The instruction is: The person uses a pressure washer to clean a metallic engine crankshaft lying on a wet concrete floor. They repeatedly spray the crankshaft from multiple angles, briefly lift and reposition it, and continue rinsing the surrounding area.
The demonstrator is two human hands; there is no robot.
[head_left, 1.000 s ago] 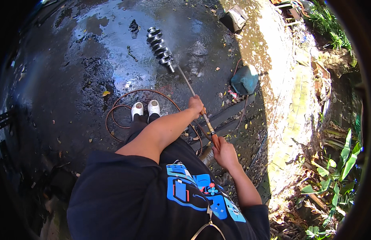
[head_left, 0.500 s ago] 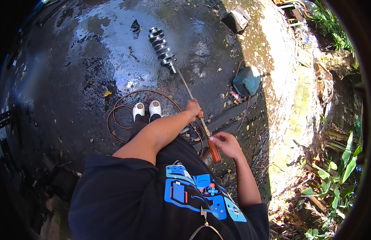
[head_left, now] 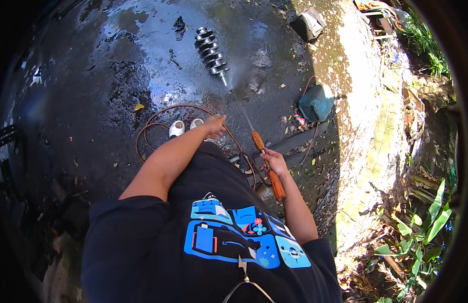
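My right hand (head_left: 274, 161) is wrapped round the spray lance (head_left: 257, 140), between its two orange-brown grips. The lance's thin metal tube slants up and away, with its tip blurred in a faint mist. Off the lance, my left hand (head_left: 213, 127) is in the air in front of my shoes, its fingers loosely stretched and nothing seen in them. A shiny metal crankshaft (head_left: 211, 53) lies on the wet dark ground ahead, its near end pointing toward the lance tip.
A brown hose (head_left: 181, 106) loops round my shoes (head_left: 177, 128). To the right stand a teal plastic container (head_left: 316, 103) and, farther off, a dark box (head_left: 308, 25). A dark rag-like piece (head_left: 180, 28) lies left of the crankshaft. Plants (head_left: 438, 212) grow at the right.
My left hand has let go of the lance's tube and moved left. My right hand, earlier beside the rear grip with fingers apart, now holds the lance farther forward.
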